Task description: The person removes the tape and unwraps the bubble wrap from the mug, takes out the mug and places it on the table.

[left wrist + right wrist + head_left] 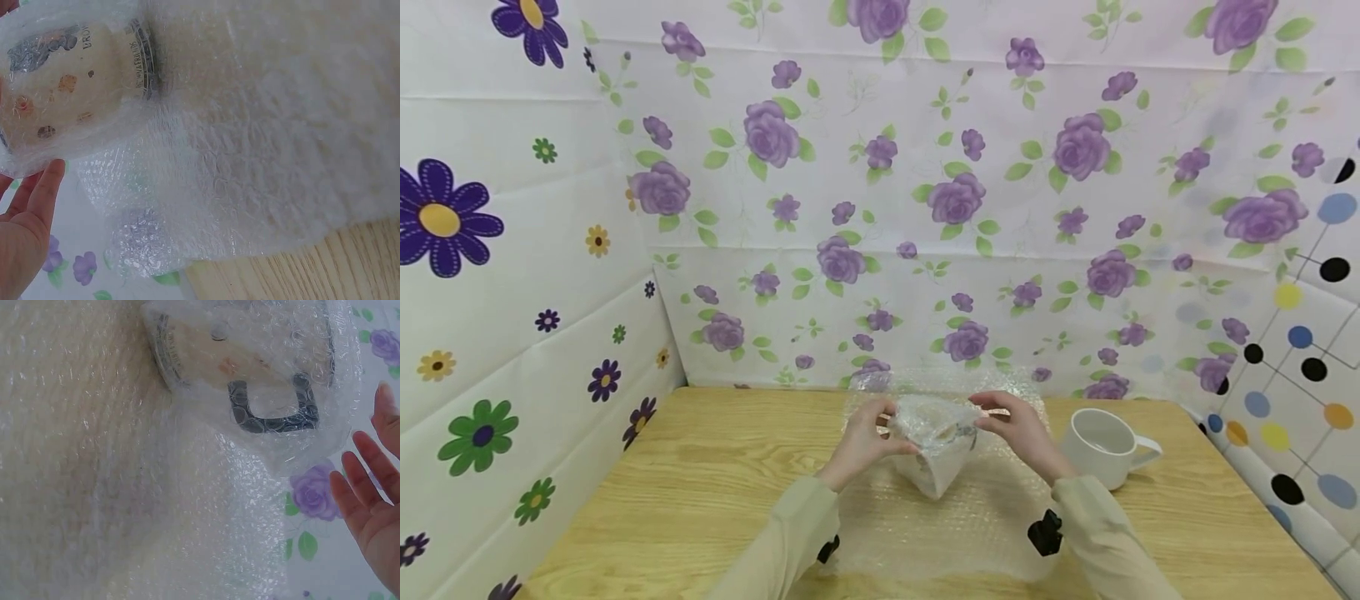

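Note:
A mug wrapped in bubble wrap (936, 421) is held over the middle of the table. Through the clear layers, dark print and orange spots show on the cup body (69, 81), and a dark-edged handle (281, 422) shows in the right wrist view. My left hand (865, 442) grips the wrapped mug from its left side, thumb at the near side. At the other side is my right hand (1018, 429), its fingers (356, 500) extended and spread close beside the wrap's edge. Beneath lies a wide sheet of bubble wrap (940, 542).
A plain white mug (1101, 442) stands on the wooden table (737, 467), just right of my right wrist, handle pointing right. The bubble wrap sheet reaches up against the flowered back cloth (880, 275). Patterned cloths also line the left and right sides.

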### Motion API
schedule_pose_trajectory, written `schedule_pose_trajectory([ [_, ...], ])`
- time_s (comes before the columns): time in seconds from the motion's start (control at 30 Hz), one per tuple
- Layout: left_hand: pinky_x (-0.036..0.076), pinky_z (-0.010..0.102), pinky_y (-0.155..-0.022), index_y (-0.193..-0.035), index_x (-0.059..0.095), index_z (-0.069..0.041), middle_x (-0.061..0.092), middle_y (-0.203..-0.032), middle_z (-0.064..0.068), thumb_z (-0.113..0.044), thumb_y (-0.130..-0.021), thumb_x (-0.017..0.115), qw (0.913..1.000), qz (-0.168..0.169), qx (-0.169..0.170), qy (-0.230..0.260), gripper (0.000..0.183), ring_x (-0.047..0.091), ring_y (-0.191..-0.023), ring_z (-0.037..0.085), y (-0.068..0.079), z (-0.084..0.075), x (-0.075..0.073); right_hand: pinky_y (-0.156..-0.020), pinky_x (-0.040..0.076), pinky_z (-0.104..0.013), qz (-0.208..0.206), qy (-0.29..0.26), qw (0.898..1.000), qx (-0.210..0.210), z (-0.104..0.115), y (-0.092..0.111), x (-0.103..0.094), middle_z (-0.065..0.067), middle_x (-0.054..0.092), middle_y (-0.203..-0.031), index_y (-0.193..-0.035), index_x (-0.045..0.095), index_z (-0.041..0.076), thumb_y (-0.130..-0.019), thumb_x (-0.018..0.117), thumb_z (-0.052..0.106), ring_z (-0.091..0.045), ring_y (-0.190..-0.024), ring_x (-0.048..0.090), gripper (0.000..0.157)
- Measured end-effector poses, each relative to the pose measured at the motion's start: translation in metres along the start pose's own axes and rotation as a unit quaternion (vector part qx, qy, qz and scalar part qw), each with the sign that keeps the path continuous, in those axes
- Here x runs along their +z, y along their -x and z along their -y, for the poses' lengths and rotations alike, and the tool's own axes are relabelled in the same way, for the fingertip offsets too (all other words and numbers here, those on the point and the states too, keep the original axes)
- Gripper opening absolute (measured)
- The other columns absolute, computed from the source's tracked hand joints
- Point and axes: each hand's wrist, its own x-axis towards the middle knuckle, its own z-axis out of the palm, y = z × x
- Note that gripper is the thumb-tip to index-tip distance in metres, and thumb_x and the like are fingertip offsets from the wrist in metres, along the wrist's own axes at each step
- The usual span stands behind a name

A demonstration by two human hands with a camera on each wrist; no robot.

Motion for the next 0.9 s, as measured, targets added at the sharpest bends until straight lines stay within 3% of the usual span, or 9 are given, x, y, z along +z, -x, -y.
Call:
schedule_pose_trajectory([
  [0.27, 0.049, 0.028, -0.067, -0.097, 0.052, -0.003, 0.051, -0.096, 0.006, -0.019, -0.062, 0.084, 1.0, 0.0, 0.0, 0.005, 0.049, 0.053, -0.086, 0.027, 0.0, 0.002, 0.0, -0.093, 0.03, -0.053, 0.071, 0.063, 0.995, -0.023, 0.01, -0.007, 0.005, -0.013, 0.048, -0.125, -0.124, 0.053, 0.005, -0.08, 0.068, 0.016, -0.033, -0.117, 0.039, 0.047],
  [0.47, 0.049, 0.03, -0.064, -0.095, 0.052, -0.002, 0.051, -0.097, 0.008, -0.016, -0.063, 0.084, 1.0, 0.004, 0.001, 0.003, 0.048, 0.054, -0.085, 0.028, 0.0, 0.0, -0.001, -0.093, 0.032, -0.052, 0.106, 0.054, 0.993, -0.014, 0.013, -0.011, 0.009, -0.014, 0.043, -0.13, -0.127, 0.049, 0.004, -0.079, 0.069, 0.015, -0.033, -0.12, 0.035, 0.054],
  [0.9, 0.049, 0.028, -0.063, -0.095, 0.052, -0.002, 0.051, -0.096, 0.006, -0.018, -0.063, 0.084, 1.0, 0.007, 0.004, -0.004, 0.048, 0.053, -0.084, 0.027, 0.0, -0.002, -0.003, -0.091, 0.035, -0.05, 0.131, 0.068, 0.989, -0.005, 0.013, -0.012, 0.012, -0.016, 0.04, -0.132, -0.131, 0.044, 0.0, -0.079, 0.069, 0.02, -0.034, -0.12, 0.035, 0.061],
])
